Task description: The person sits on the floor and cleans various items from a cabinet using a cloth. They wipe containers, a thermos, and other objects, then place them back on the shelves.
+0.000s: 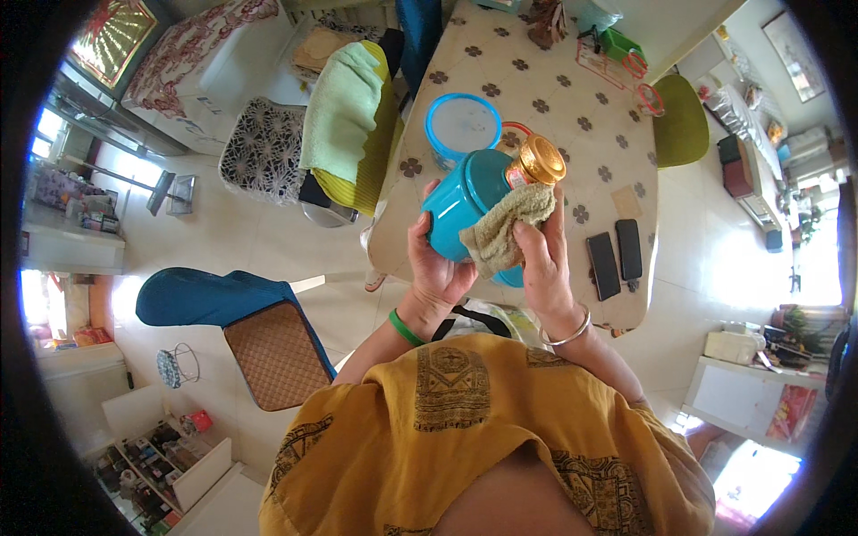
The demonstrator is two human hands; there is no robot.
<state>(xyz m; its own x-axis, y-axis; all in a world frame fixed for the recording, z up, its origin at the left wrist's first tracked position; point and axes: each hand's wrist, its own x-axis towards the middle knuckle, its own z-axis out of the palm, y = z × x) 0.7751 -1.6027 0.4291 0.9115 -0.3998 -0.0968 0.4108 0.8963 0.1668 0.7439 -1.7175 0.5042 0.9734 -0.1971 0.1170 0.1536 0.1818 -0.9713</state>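
A glossy turquoise bottle (459, 208) with a gold cap (541, 161) is held tilted over the near part of the table. My left hand (437, 268) grips its lower body from the left. A crumpled beige-green cloth (506, 231) is pinched in my right hand (546, 264) and pressed against the bottle's side, just below the neck. Beyond the bottle stands a round tub (464, 126) with a blue rim and a pale top. Part of another blue object (511, 276) shows low between my hands; the rest of it is hidden.
A flower-patterned cloth covers the table (556, 80). Two dark phones (604, 266) (629, 249) lie at the right. A green-yellow chair (362, 154) draped with a pale towel (342, 110) stands left; a blue-covered chair (278, 355) is nearer me. Another green chair (680, 120) stands right.
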